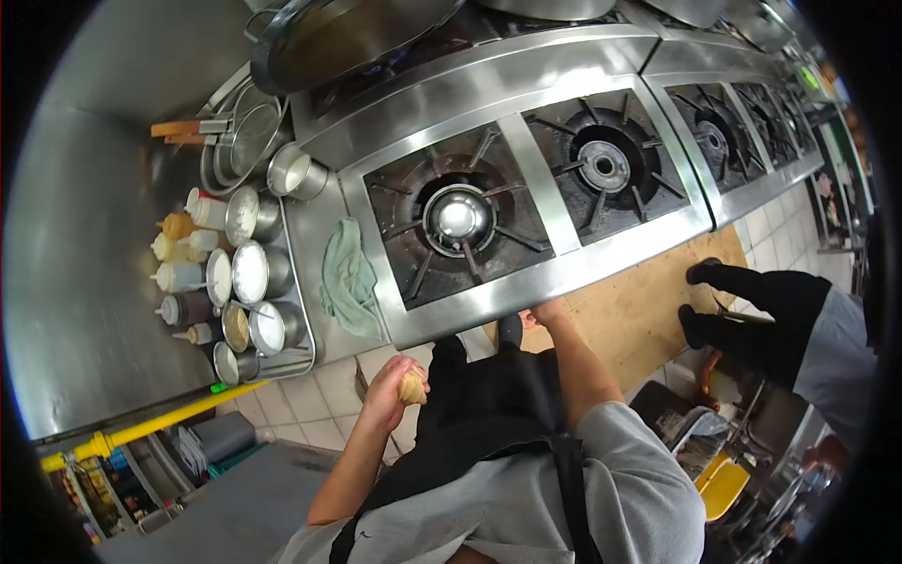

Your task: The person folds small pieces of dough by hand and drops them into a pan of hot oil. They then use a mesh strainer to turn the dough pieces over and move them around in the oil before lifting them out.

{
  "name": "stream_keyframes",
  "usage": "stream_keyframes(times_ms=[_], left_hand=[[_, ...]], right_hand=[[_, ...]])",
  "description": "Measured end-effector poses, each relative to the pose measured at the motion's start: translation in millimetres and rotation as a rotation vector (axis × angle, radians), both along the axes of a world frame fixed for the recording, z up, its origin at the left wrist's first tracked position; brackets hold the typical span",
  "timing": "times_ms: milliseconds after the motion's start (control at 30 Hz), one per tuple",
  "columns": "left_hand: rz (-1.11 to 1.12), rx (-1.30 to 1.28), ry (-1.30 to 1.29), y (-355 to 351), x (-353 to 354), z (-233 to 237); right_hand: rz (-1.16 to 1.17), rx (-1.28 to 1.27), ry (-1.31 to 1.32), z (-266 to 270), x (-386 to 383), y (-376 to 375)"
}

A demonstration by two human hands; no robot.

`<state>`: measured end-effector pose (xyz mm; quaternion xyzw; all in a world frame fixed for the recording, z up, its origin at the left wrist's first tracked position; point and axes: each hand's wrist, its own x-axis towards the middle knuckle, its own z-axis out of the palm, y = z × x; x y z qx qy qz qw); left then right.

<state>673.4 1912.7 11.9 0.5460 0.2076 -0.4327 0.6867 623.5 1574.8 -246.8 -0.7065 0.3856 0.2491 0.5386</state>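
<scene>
In the head view, my left hand (383, 395) is closed around a beige, rounded lump (412, 385) whose kind I cannot make out. It is held in front of my black apron, below the stove's front edge. My right hand (548, 312) reaches to the front edge of the stove (526, 299). Its fingers are mostly hidden beneath that edge, so their grip does not show. On the front left burner sits a small, shiny round metal vessel (458, 218). A green cloth (348, 277) lies crumpled on the steel ledge left of that burner.
A tray of metal tubs (263, 270) and several squeeze bottles (178, 276) stand at left, near strainers (256, 132) and a small metal pot (298, 173). A large pan (357, 42) sits behind. Another person (789, 315) stands at right. A yellow pipe (150, 428) runs low at left.
</scene>
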Motion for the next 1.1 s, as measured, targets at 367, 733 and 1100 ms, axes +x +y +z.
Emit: stream_keyframes(times_ms=[367,733,1100], left_hand=[[0.007,-0.016,-0.003,0.8,-10.3,-4.6],[0.022,-0.002,0.001,10.8,-13.6,-8.3],[0.112,-0.106,-0.008,10.6,-2.5,-14.4]], right_hand=[[0.007,-0.142,-0.170,-28.9,-6.2,0.5],[0.203,-0.574,-0.140,-51.7,-10.6,8.4],[0.041,-0.223,-0.019,55.7,-24.9,2.9]])
